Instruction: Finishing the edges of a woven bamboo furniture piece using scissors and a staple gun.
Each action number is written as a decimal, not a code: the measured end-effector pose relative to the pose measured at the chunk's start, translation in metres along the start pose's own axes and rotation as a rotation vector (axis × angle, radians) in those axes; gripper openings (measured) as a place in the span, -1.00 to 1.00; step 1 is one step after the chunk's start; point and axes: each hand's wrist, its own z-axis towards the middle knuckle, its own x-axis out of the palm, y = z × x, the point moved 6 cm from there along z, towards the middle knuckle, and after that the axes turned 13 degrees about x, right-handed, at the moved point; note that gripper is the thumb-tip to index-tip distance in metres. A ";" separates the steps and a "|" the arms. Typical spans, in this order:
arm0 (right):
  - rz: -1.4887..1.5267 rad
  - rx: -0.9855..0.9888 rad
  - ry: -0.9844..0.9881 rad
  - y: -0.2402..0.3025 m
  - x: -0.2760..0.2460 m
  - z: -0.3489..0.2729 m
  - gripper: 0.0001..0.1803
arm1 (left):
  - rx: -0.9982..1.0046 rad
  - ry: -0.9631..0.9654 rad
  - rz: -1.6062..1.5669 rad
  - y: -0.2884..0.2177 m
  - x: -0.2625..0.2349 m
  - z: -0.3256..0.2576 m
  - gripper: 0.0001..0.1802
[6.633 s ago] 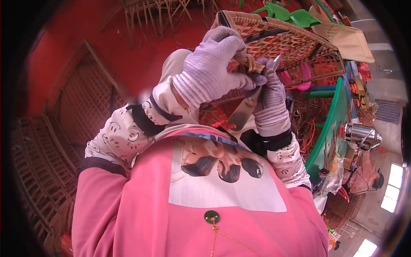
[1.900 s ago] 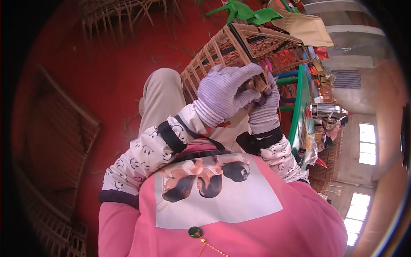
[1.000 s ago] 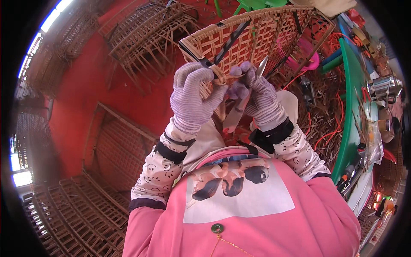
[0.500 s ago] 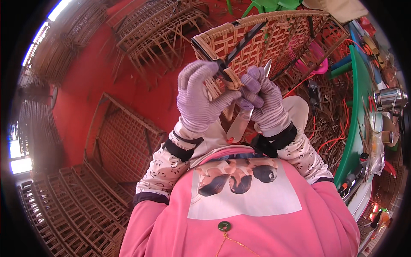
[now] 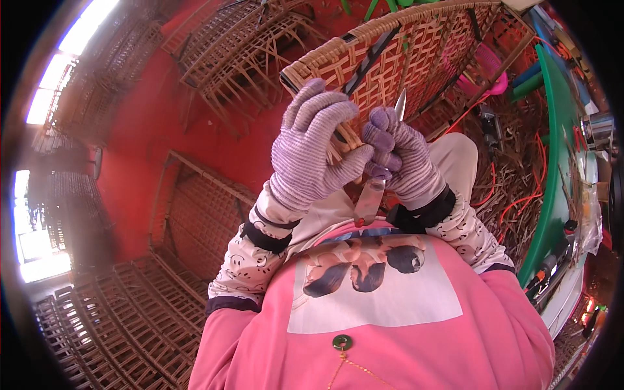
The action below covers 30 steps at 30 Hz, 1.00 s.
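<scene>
A large woven rattan panel [image 5: 390, 62] with a wrapped rim and dark strips leans in front of me. My left hand [image 5: 313, 146], in a striped lilac glove, curls round its near corner with the thumb pressed towards my right hand. Pale strips [image 5: 348, 138] show between my two hands. My right hand [image 5: 404, 155], gloved alike, is closed round a pointed metal tool [image 5: 400, 105]. Its tip sticks up above the fingers, and a pale flat end [image 5: 369, 203] shows below them. Exactly what the right fingertips pinch at the corner is hidden.
Other woven pieces stand on the red floor [image 5: 140, 195], with a stack of slatted ones [image 5: 123, 325] at the lower left. To the right are a green table edge [image 5: 556, 169], a pink basket [image 5: 484, 71], orange cord [image 5: 541, 156] and scattered strip offcuts [image 5: 513, 182].
The panel's near corner has shifted slightly left and down in view. My left fingers have curled further over it, covering the dark corner strip. The right hand keeps its hold on the tool.
</scene>
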 end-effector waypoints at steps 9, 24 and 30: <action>-0.492 -0.225 -0.100 0.016 0.006 -0.034 -0.71 | 0.022 0.118 -0.068 -0.006 0.007 0.001 -0.46; -0.742 -0.017 -0.465 0.022 0.010 -0.038 -0.54 | -0.008 0.050 -0.150 -0.009 -0.014 -0.006 -0.65; -0.845 0.015 -0.609 0.013 0.024 -0.056 -0.65 | 0.342 0.409 0.017 -0.011 -0.021 0.038 -0.71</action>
